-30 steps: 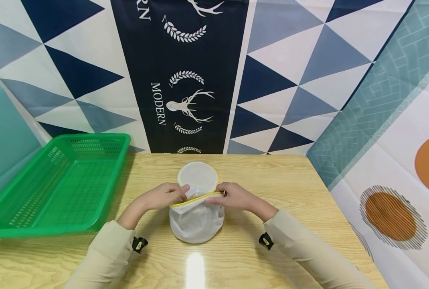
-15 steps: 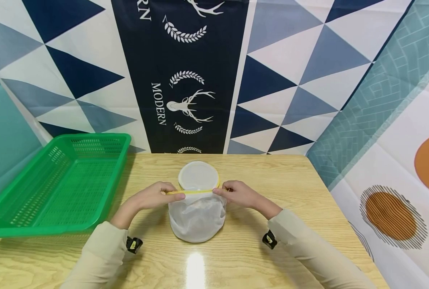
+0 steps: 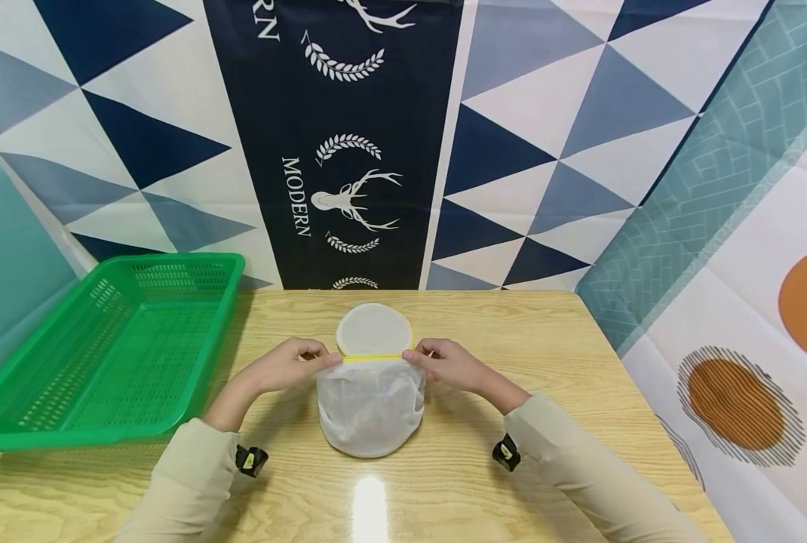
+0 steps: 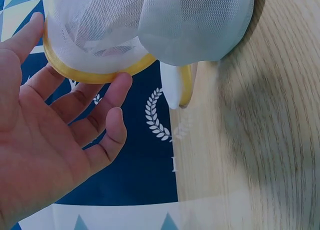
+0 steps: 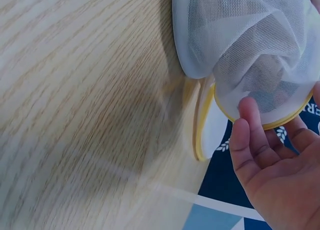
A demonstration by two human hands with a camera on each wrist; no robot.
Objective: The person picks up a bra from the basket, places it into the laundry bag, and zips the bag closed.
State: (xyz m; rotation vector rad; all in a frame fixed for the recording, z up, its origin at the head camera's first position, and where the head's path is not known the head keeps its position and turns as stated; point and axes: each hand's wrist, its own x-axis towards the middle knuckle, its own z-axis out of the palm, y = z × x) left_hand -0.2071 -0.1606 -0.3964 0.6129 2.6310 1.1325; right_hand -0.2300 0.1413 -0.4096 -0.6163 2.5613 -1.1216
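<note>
A white mesh laundry bag (image 3: 371, 411) with a yellow-edged opening stands on the table in the head view. Its round lid (image 3: 374, 332) lies folded back on the far side. My left hand (image 3: 286, 367) pinches the left end of the yellow rim (image 4: 95, 78), thumb on the near side. At the other end my right hand (image 3: 452, 367) pinches the same rim, which is drawn straight between the two. Both wrist views show the mesh wall hanging above curved fingers. What lies inside the bag is hidden in the head view.
A green plastic basket (image 3: 230, 332) stands on the left of the wooden table (image 3: 512, 339). Behind the table hangs a patterned cloth (image 3: 505, 143) with triangles and deer prints. More printed cloth (image 3: 736, 302) slopes along the right side.
My left hand has come out of the bag's opening and now pinches its left rim. The yellow rim went from slanted to straight and level. The right hand has barely shifted.
</note>
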